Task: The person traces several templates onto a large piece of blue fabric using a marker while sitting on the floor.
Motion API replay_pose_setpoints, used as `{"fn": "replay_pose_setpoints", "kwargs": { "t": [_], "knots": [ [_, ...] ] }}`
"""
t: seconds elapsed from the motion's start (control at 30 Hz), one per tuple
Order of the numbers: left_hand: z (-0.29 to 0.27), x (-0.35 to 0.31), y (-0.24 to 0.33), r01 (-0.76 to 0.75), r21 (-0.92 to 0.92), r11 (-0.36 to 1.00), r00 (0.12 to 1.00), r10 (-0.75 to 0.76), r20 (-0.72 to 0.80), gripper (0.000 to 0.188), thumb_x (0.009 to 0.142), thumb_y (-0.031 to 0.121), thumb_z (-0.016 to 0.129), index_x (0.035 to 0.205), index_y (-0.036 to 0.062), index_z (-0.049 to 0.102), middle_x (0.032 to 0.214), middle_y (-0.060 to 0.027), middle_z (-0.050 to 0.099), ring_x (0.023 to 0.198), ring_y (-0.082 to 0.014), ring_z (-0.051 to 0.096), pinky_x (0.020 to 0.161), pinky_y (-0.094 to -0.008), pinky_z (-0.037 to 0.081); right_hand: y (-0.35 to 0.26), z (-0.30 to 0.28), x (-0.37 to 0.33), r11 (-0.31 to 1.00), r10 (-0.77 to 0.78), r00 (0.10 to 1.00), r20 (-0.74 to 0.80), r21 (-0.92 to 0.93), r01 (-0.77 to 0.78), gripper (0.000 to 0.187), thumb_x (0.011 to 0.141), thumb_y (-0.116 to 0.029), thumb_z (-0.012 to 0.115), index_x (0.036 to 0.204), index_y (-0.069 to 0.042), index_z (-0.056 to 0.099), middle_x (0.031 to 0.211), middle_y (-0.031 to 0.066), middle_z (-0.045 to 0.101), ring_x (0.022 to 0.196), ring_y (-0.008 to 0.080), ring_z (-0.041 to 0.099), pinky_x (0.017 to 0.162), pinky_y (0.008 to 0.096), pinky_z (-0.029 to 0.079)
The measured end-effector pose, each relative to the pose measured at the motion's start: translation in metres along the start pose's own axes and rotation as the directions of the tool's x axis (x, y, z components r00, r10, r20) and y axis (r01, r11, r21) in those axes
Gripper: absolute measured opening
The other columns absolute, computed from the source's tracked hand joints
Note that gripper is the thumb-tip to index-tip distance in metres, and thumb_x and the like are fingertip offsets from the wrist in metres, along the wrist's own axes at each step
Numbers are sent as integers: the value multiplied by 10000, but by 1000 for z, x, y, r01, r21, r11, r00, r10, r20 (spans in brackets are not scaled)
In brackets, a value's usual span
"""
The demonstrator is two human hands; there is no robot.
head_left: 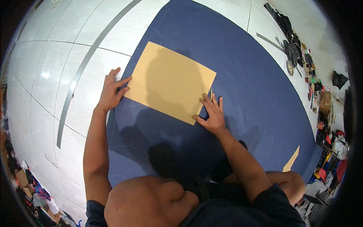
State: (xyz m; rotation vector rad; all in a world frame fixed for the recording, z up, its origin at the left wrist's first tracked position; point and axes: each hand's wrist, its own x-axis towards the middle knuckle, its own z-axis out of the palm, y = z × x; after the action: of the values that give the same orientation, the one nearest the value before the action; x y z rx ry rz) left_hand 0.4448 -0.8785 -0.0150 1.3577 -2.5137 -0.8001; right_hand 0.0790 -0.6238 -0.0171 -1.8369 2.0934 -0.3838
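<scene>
A tan rectangular sheet of card (170,81) lies tilted on a large spread of dark blue cloth (242,75). My left hand (111,90) is open at the card's left corner, with fingers apart and the index finger and thumb touching its edge. At the card's right side rests my right hand (212,115), its thumb and a fingertip on the card near the corner closest to me. A thin, yellowish, pencil-like stick (211,96) stands up between the fingers of that hand; its lower end is hidden. Faint pale lines run across the cloth beside the card.
A long grey metal ruler (81,68) lies on the white tiled floor (41,72) to the left. Near my right knee sits a narrow tan card piece (292,159) on the cloth. Clutter, including bags and a dark cloth heap (291,51), lines the right side.
</scene>
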Motion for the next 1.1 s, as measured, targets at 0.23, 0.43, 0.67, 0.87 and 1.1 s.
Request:
{"fn": "replay_pose_setpoints", "kwargs": {
  "t": [0.23,0.43,0.67,0.87,1.1],
  "knots": [
    [1,0,-2,-14,-16,1000,1000,14,-16,440,885,218,762,1318,281,713,1610,-180,381,1520,-431,259,1260,-563,166,-1,0,2,999,12,998,53,-41,-10,798,804,-498,813,1423,-72,546,1557,170,474,1496,435,332,1229,652,90],
    [-1,0,0,-27,-33,999,999,26,-33,409,887,234,764,1292,285,730,1597,-177,394,1524,-412,261,1262,-562,154,0,3,1,1000,7,1000,26,9,-7,763,796,-463,825,1402,-85,558,1564,169,465,1498,449,318,1231,644,94],
    [-5,2,3,0,-79,997,1000,-2,-24,422,825,220,820,1240,273,760,1581,-161,422,1479,-397,322,1234,-508,269,-1,-1,3,1000,-23,1000,19,20,22,769,788,-410,846,1398,-44,555,1561,183,467,1496,459,318,1228,638,113],
    [-7,0,6,17,-24,1000,999,-18,-27,432,816,221,826,1240,268,760,1567,-161,442,1479,-395,326,1230,-509,275,-3,-1,2,1000,-9,999,43,-9,10,780,793,-425,843,1408,-49,546,1571,177,455,1509,447,298,1238,624,94],
    [-6,3,2,-29,25,999,999,29,-23,432,838,248,804,1266,265,746,1578,-168,431,1493,-405,314,1237,-523,246,-3,-4,0,1000,18,999,49,-5,-18,767,805,-473,821,1409,-83,555,1559,158,475,1503,442,319,1237,634,99]
  ]
}}
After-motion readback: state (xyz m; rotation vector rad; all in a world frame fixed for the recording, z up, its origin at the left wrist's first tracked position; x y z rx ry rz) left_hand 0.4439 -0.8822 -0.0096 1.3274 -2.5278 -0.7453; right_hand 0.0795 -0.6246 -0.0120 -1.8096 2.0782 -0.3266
